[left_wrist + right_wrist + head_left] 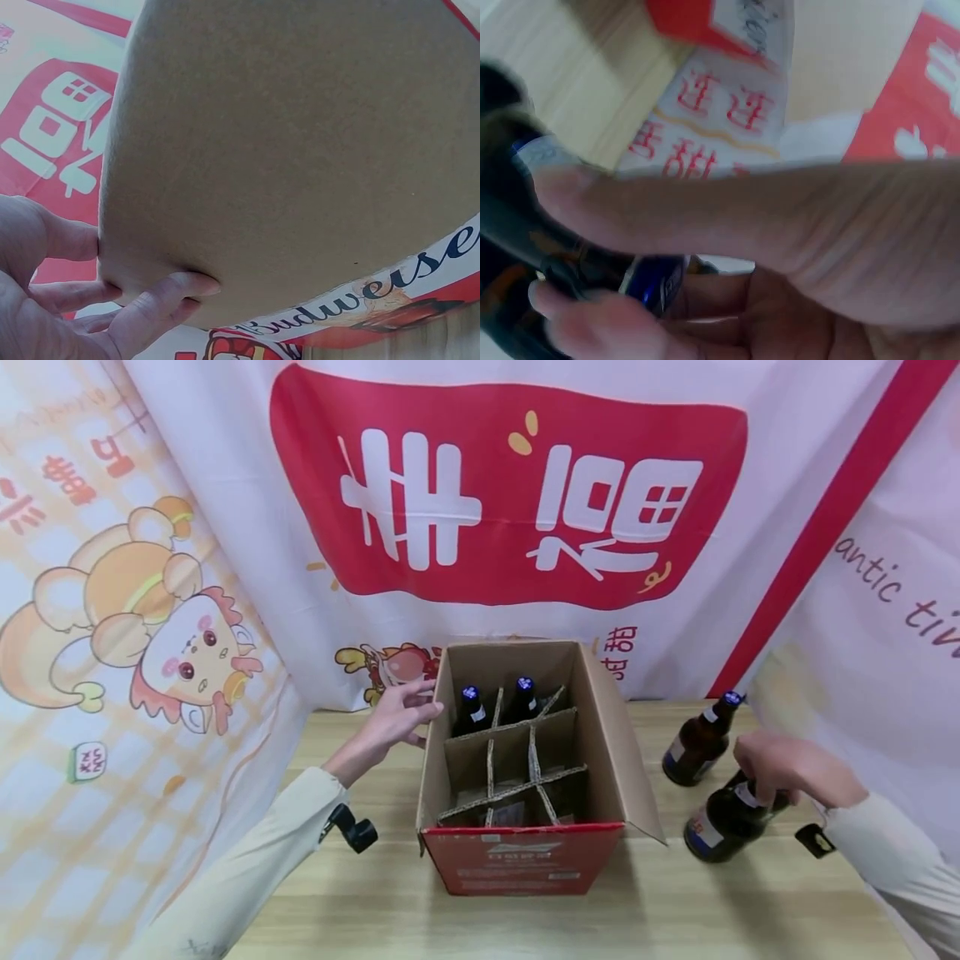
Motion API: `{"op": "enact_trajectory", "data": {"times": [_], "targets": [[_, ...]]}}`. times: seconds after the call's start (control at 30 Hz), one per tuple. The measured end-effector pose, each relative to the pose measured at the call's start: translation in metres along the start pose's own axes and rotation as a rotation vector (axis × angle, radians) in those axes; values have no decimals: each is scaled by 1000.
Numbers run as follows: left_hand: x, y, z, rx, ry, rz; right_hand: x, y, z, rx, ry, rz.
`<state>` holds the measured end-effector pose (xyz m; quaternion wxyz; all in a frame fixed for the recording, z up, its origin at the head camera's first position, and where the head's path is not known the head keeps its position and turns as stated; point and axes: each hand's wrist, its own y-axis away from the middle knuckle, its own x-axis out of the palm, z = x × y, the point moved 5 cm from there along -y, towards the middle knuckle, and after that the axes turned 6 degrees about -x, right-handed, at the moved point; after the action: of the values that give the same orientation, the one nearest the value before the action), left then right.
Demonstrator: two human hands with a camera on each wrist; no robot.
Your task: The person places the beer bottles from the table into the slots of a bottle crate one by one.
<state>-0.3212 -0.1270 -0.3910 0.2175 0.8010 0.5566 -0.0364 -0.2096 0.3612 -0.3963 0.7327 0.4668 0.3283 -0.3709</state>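
Note:
In the head view, a red cardboard box (517, 860) stands open at the top, with brown dividers inside. Two dark beer bottles with blue caps, a left one (471, 714) and a right one (523, 703), sit in its far compartments. My left hand (393, 718) holds the box at its left rim near the far corner; in the left wrist view its fingers lie around the edge of the brown flap (285, 150). To the right, my right hand (798, 768) grips a tilted dark beer bottle (716, 831) by the neck. Another beer bottle (701, 739) stands just behind it.
The box sits on a light wood table (360, 893). Its right flap (622, 743) hangs outward toward the bottles. Printed cloth (510, 618) hangs behind the table and along both sides. Small black cameras are strapped to both wrists.

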Motion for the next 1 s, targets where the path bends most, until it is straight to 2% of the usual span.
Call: {"op": "enact_trajectory", "data": {"times": [0.1,0.23,0.4,0.5,0.57,0.67,0.77,0.87,0.93,1.0], "targets": [[-4,3,3,-5,12,-18,-1,-6,0,-134,52,-113],[-4,4,4,-5,14,-11,1,-11,4,-210,164,-255],[-3,3,2,-2,-17,-10,5,-17,15,-207,164,-400],[-2,2,1,6,-25,-9,7,-24,19,-187,119,-512],[-2,1,0,12,-23,-4,11,-30,18,-162,64,-603],[-2,1,-1,21,-24,-8,25,-41,12,-120,-55,-792],[-2,0,-2,22,-28,-16,45,-54,2,-66,-290,-987],[-2,0,-2,20,-29,-19,66,-66,-6,-65,-529,-1167],[-2,1,-1,17,-25,-21,75,-72,-9,-82,-627,-1236],[-2,2,-1,16,-21,-22,80,-77,-7,-109,-659,-1274]]}}
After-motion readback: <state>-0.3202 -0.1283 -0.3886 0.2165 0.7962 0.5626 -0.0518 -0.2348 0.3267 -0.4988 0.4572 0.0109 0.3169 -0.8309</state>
